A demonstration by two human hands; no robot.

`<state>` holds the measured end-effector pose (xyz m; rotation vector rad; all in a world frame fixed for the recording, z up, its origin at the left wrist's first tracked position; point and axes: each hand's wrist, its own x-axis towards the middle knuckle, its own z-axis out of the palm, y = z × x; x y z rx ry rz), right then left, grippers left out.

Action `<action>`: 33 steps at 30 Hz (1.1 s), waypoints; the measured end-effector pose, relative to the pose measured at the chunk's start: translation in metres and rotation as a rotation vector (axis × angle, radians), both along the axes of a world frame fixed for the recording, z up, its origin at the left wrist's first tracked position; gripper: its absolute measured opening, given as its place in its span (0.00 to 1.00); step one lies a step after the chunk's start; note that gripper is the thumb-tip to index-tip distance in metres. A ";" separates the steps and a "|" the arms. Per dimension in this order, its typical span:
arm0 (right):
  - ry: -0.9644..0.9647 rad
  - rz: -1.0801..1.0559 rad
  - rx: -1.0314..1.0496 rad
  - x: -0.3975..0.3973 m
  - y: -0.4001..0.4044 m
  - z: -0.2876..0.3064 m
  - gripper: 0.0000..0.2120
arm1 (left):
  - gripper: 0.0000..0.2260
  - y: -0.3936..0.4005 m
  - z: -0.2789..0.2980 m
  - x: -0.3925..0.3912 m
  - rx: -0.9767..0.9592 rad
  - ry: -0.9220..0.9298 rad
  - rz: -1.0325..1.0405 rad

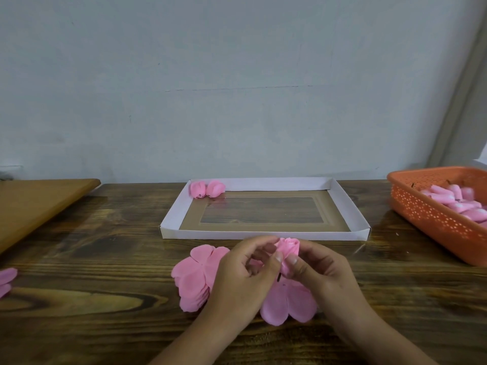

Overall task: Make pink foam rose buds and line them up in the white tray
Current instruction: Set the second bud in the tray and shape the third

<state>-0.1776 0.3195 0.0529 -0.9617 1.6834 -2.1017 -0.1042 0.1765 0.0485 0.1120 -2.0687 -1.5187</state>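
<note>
A pink foam rose bud (287,247) is pinched between both hands just in front of the white tray (264,235). My left hand (242,275) grips its left side and my right hand (320,270) grips its right side; a short dark stem pokes out below. Two finished pink buds (207,189) lie side by side in the tray's far left corner. Flat pink foam petal sheets lie on the table under my hands: a stack (193,277) on the left and one sheet (287,304) below the bud, both partly hidden.
An orange perforated basket (427,214) holding several pink bud cores stands at the right. A wooden board (34,204) lies at the far left. Pink petal pieces (6,280) lie at the left edge. A grey wall rises behind the dark wooden table (105,259).
</note>
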 end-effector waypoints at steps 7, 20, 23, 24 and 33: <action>-0.019 -0.036 -0.010 -0.002 0.000 -0.002 0.12 | 0.03 -0.002 -0.002 -0.001 -0.018 -0.029 0.000; -0.020 -0.029 -0.005 -0.001 0.001 -0.002 0.11 | 0.05 -0.008 0.002 -0.001 0.032 -0.045 -0.015; -0.011 -0.030 -0.014 -0.001 0.001 -0.002 0.10 | 0.06 -0.008 0.001 -0.002 0.077 -0.034 0.001; -0.014 -0.031 -0.020 -0.001 0.001 -0.002 0.10 | 0.07 -0.008 0.001 -0.002 0.088 -0.035 0.003; -0.044 -0.017 -0.025 -0.002 0.001 -0.002 0.09 | 0.05 -0.008 0.002 -0.002 0.098 -0.067 -0.005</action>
